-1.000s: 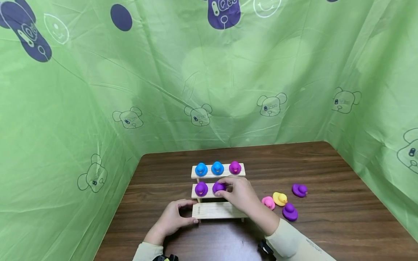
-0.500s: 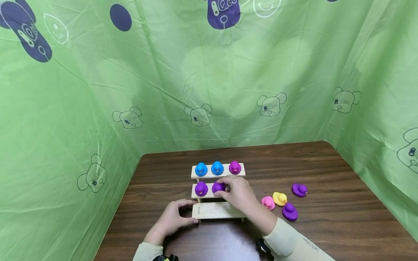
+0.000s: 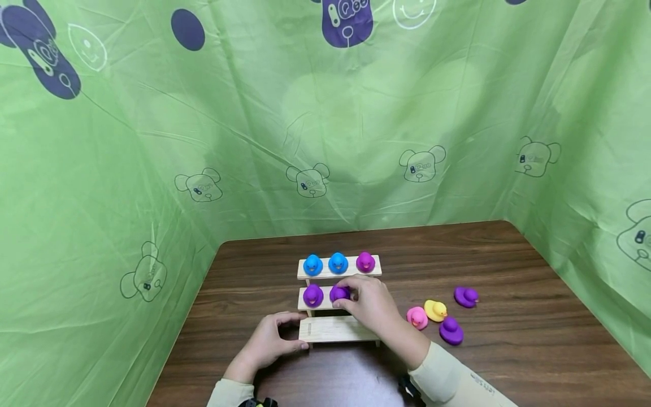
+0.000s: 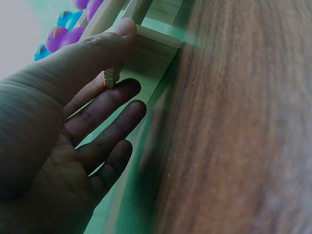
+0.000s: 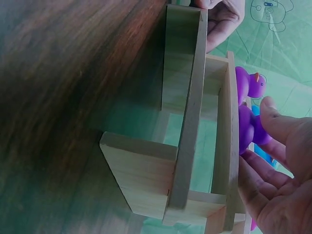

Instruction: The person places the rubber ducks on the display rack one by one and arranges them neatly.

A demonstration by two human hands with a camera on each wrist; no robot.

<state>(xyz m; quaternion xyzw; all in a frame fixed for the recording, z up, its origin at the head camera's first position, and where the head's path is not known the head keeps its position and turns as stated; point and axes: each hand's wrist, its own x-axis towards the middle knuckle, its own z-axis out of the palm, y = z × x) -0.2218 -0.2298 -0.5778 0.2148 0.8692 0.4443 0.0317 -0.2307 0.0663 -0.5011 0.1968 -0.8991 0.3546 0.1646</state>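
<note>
A three-step wooden display stand (image 3: 338, 329) carries two blue rubber ducks (image 3: 338, 263) and a magenta rubber duck (image 3: 365, 262) on its top step. On the middle step sits a purple rubber duck (image 3: 312, 295) at the left. Beside it, my right hand (image 3: 373, 302) pinches a second purple rubber duck (image 5: 247, 127) between thumb and fingers, its base at the step. The bottom step holds no duck. My left hand (image 3: 268, 339) grips the left end of that step, thumb in front and index finger behind, the other fingers loosely extended in the left wrist view.
Right of the stand on the brown wooden table (image 3: 534, 339) lie a pink duck (image 3: 417, 317), a yellow duck (image 3: 435, 310) and two purple ducks (image 3: 451, 330), one farther back. A green printed cloth (image 3: 356, 141) encloses the table's back and sides.
Almost nothing differs. The right hand and its purple duck have shifted very slightly left on the middle step, while the left hand keeps its grip on the stand.
</note>
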